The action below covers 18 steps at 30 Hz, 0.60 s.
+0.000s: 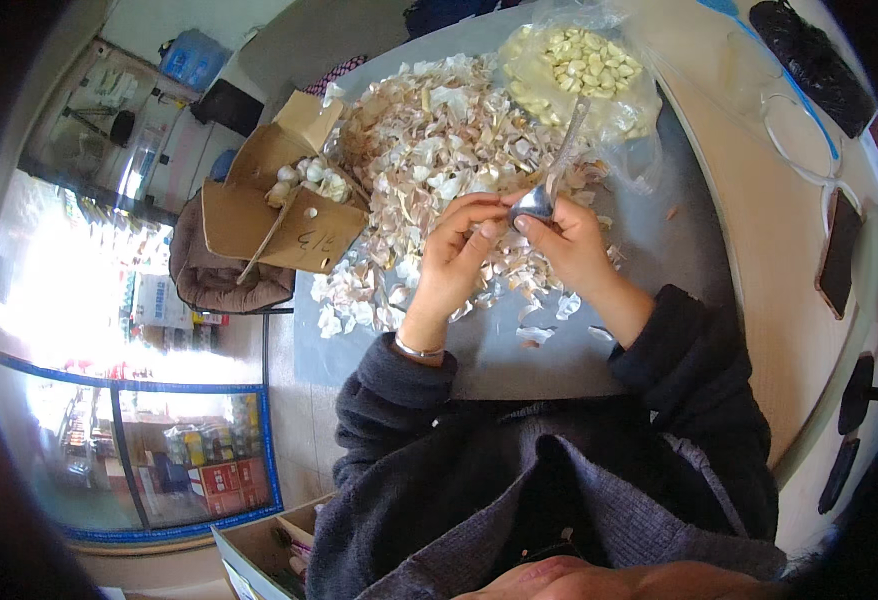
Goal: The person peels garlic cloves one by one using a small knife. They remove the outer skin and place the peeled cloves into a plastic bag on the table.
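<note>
In front of my chest, my right hand (578, 244) grips a metal spoon (533, 204), its bowl towards me and its handle pointing away. The fingertips of my left hand (458, 247) meet the spoon's bowl; whether a clove is pinched there is hidden. A wide heap of garlic skins (439, 142) lies beneath and beyond both hands. Past the spoon handle, a clear plastic bag (518, 56) contains many peeled garlic cloves (596, 67). Left of the heap, whole garlic bulbs (311, 178) sit in an open cardboard box (278, 232).
Loose skins are scattered over the grey tabletop (499, 367). A brown cushioned seat (210, 259) supports the box. Along the right runs a pale wooden counter (739, 195) with a dark phone (838, 255) and cables. A blue-edged glass case (191, 386) stands at the left.
</note>
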### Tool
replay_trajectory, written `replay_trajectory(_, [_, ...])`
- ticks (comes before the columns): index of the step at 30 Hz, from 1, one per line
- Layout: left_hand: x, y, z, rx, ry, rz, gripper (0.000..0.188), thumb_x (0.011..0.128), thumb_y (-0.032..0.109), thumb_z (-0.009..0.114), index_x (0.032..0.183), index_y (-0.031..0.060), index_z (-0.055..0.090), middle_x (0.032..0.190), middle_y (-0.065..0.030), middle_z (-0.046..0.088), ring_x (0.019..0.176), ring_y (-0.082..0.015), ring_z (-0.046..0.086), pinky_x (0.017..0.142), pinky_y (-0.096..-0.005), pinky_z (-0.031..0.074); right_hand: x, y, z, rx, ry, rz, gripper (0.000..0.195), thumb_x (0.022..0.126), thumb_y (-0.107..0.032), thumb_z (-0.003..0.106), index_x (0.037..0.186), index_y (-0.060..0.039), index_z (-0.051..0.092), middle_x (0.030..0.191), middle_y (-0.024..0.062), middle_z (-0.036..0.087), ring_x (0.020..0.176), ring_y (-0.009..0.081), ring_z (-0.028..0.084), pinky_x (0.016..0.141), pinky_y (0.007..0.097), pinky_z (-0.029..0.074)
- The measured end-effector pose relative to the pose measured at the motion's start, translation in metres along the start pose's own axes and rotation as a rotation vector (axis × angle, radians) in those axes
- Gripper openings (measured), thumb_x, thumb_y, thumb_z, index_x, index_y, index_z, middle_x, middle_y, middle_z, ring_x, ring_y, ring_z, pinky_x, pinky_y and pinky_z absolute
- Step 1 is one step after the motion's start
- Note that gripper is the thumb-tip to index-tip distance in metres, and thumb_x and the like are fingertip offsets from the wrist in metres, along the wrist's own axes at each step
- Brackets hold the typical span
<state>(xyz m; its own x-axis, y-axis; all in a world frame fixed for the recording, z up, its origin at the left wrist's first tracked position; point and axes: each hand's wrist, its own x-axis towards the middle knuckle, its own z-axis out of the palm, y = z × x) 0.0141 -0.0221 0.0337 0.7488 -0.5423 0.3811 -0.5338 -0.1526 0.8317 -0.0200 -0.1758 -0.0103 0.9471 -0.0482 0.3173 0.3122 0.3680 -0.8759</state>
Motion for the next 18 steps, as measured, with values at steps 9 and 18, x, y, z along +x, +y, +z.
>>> replay_trajectory(9, [-0.02,-0.024,0.027,-1.028,0.316,-0.354,0.026,0.084,-0.001,0.05,0.109,0.0047,0.047,0.095,-0.0051,0.058,0.081,-0.0094,0.055,0.07,-0.0201,0.046,-0.003,0.009,0.0,-0.177,0.15,-0.007,0.011,0.08,-0.008,0.059,0.086,0.0019,0.058,0.071,0.0006,0.057,0.062,0.0042,0.047,0.054,0.0211,0.039])
replay_trajectory(18, [-0.021,-0.031,0.018,-1.451,0.282,-0.523,0.011,0.09,0.013,0.042,0.093,0.0045,0.048,0.084,-0.0051,0.052,0.066,-0.0106,0.048,0.051,-0.0184,0.039,-0.004,0.003,0.002,-0.311,0.196,-0.061,0.006,0.08,-0.005,0.058,0.083,-0.0003,0.056,0.072,0.0015,0.057,0.063,0.0055,0.049,0.057,0.0213,0.04])
